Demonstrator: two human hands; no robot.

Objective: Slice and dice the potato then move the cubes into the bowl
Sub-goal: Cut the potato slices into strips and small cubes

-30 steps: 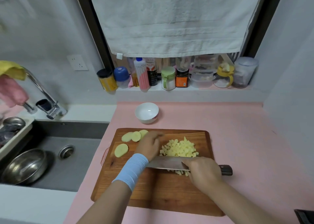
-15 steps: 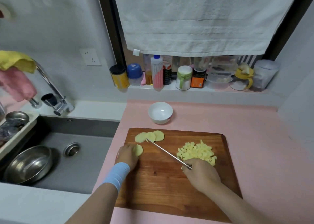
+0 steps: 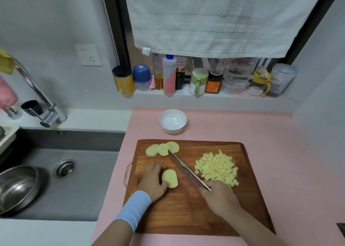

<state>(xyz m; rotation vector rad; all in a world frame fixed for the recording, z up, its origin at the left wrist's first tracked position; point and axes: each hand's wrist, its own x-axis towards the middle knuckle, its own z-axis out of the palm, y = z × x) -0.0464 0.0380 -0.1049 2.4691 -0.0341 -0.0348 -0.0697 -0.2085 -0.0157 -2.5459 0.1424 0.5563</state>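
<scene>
Gripping a small stack of slices (image 3: 169, 178) with the left hand (image 3: 152, 182), curling the fingers against its left side and holding it on the cutting board (image 3: 186, 212) near the middle (fingertips mostly hidden behind the knuckles); wearing a pale blue wristband (image 3: 135, 207) on that wrist; closing the right hand (image 3: 219, 198) in a fist round the handle of a knife (image 3: 184, 169) (handle itself buried in the palm), pointing the blade away and to the left, just right of the stack and not touching it; reaching with the tip as far as three round slices (image 3: 162, 149) lying overlapped in a row at the far left corner of the board, though whether touching them or hanging just above, impossible to tell; working beside a heap of potato cubes (image 3: 216, 168) spread over the right half of the board, its near edge meeting the right knuckles, all of it lying on the wood; facing a white bowl (image 3: 172, 129) standing upright on the pink counter (image 3: 270, 134) just beyond the far edge of the board, apart from it; having a grey sink (image 3: 89, 189) to the left, with a steel basin (image 3: 16, 188) lying in it beside the drain and a tap (image 3: 35, 91) above; looking towards a sill lined with jars and bottles (image 3: 196, 79) under a hanging white towel (image 3: 214, 18).
</scene>
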